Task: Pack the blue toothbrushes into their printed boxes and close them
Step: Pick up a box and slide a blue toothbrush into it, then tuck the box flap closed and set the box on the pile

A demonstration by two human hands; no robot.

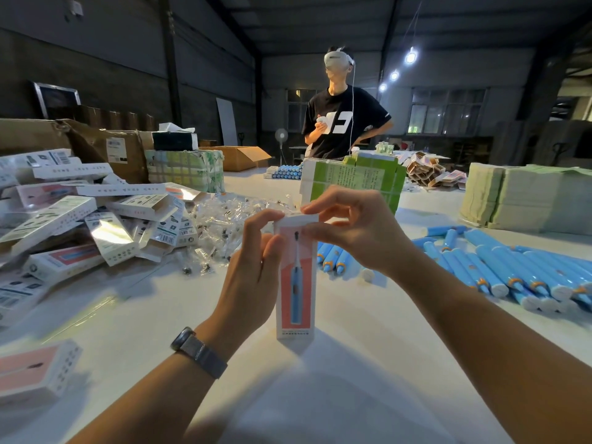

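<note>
Forearms reached in from the lower edge, the left one wearing a dark wristwatch (198,350). Between them a printed box (296,283) stood upright on its lower end on the white table (320,395), its front showing a blue toothbrush on a red panel. The left hand (253,251) curled round the box's upper left side; the right hand (349,225) pinched the top flap (301,217) with fingers bent, apparently mid-closure. Whether a brush was inside could not be seen. Loose blue toothbrushes (499,267) lay to the right, a heap of printed boxes (80,219) and clear wrappers (224,219) to the left. Likely faults: the flap could crease or miss its slot if pressed askew, and the narrow box could tip if the left grip eased.
</note>
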